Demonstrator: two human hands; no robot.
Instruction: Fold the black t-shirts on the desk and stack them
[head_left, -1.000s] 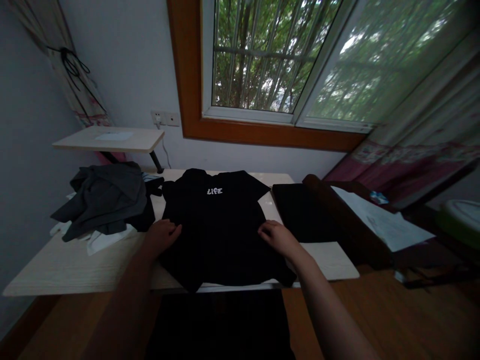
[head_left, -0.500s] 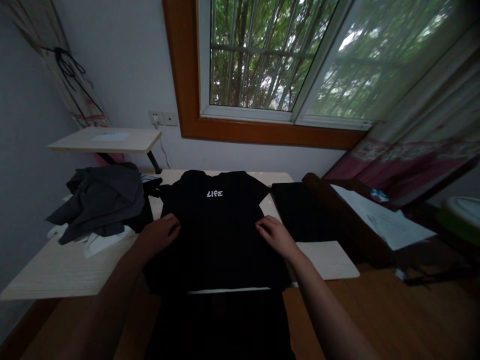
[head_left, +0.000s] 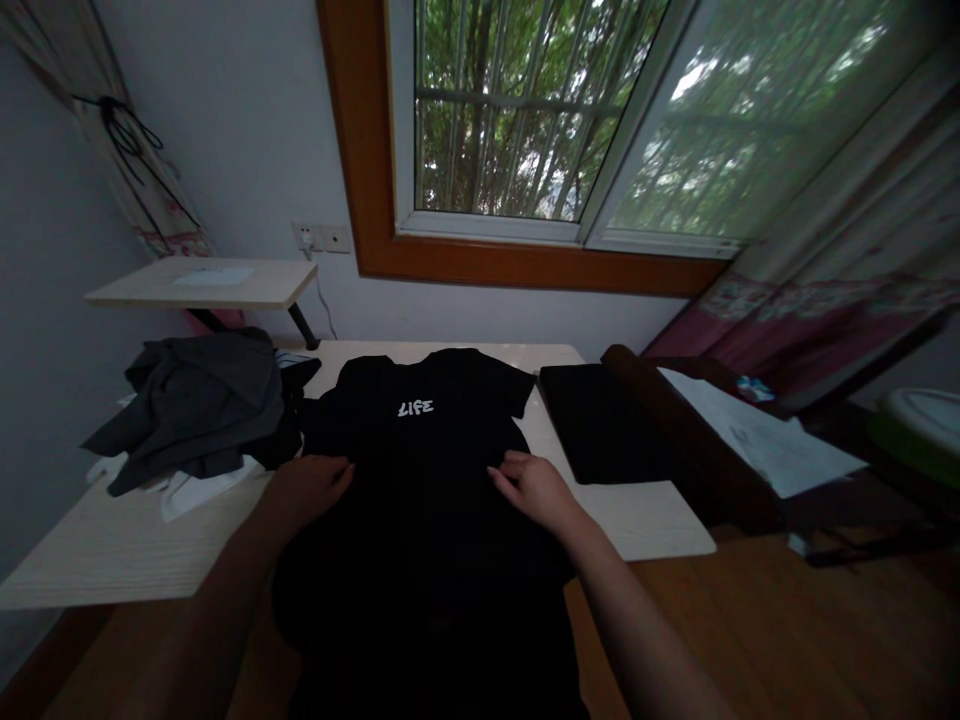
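Observation:
A black T-shirt [head_left: 427, 470] with white lettering near its top lies spread on the pale wooden table [head_left: 652, 520], its collar toward the wall. Its lower part reaches past the table's near edge and blends with dark clothing below. My left hand [head_left: 319, 485] is closed on the shirt's left side, fingertips pinched at the cloth. On the opposite side, my right hand [head_left: 529, 485] pinches the fabric between thumb and fingers.
Left of the shirt is a heap of clothes with a dark grey garment [head_left: 202, 400] on top, beside a small raised shelf [head_left: 262, 285]. To the right lie folded black cloth [head_left: 592, 420] and a brown chair [head_left: 697, 460] bearing white paper [head_left: 757, 430]. A window stands behind.
Both hands have drawn the shirt toward me and slightly left. Its lettering sits lower, and its hem now covers the table's near edge.

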